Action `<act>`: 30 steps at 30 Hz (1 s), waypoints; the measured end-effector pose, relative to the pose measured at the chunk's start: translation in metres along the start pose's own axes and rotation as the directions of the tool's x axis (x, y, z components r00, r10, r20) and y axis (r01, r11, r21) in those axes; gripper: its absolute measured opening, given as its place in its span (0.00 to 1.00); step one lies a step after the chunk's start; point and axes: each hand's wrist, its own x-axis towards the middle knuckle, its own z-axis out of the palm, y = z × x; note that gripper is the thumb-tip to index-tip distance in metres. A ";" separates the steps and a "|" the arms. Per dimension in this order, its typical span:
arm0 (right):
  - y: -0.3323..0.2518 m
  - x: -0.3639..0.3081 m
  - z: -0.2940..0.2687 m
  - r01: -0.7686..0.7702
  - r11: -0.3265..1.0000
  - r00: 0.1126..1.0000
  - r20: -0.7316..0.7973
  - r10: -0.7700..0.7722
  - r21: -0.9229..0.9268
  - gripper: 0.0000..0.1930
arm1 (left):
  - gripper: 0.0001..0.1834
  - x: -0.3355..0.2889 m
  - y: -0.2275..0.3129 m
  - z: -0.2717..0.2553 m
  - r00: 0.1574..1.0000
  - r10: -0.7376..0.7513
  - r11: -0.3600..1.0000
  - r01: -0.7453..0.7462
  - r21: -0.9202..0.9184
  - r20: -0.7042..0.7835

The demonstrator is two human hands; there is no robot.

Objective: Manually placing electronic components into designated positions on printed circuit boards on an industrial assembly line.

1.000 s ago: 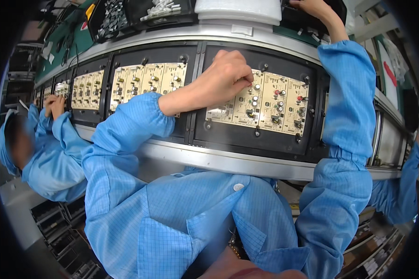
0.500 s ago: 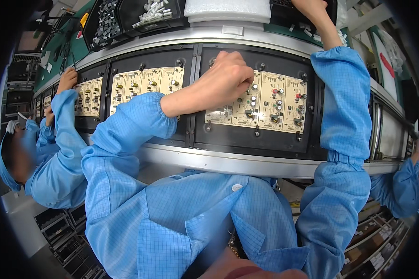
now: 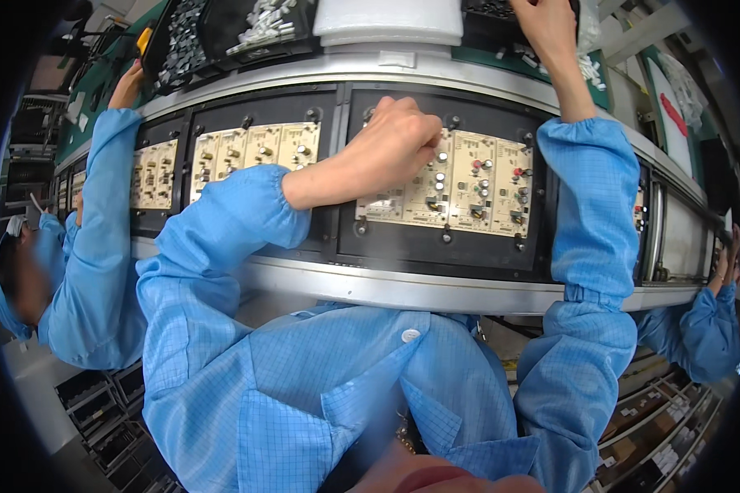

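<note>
My left hand (image 3: 400, 141) is closed, its fingers curled down at the upper left part of a tan circuit board panel (image 3: 462, 156). What its fingertips hold, if anything, is hidden under the hand. Small cylindrical capacitors and other parts stand on the panel, which sits in a black carrier frame (image 3: 403, 251) with knobs around its edge. Stretched out to the far right, my right hand (image 3: 548, 31) is over a black bin (image 3: 489, 18) of small dark parts. The picture's upper edge cuts off some of its fingers, so its grip does not show.
Another carrier holds a similar board (image 3: 259, 152) on the left. Beyond the metal rail (image 3: 288, 71) are a bin of white parts (image 3: 270, 23), a bin of dark parts (image 3: 187, 41) and a white foam block (image 3: 386, 23). A co-worker's hand (image 3: 127, 85) is at far left.
The co-worker's hand on the left has moved from the boards up to the bins. My right hand remains at the far bin, its fingers shifted slightly. My left hand stays over the panel.
</note>
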 end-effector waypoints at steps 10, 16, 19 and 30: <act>0.003 -0.004 0.015 0.007 0.887 1.000 0.020 -0.018 0.462 0.07 | 0.03 -0.013 -0.009 -0.012 0.994 0.102 0.995 -0.101 0.026 -0.033; -0.020 -0.041 -0.022 -0.134 0.907 0.971 0.238 0.039 0.399 0.16 | 0.09 -0.035 0.006 -0.047 0.988 0.135 0.982 -0.143 0.125 0.068; -0.054 -0.066 -0.059 -0.228 0.867 0.946 0.310 0.090 0.442 0.12 | 0.13 -0.035 0.002 -0.088 0.982 0.141 0.983 -0.123 0.140 -0.129; 0.081 -0.064 -0.176 -0.061 0.554 0.794 -0.296 0.530 0.830 0.11 | 0.09 0.079 -0.104 -0.111 0.876 0.284 0.314 0.299 0.901 -0.390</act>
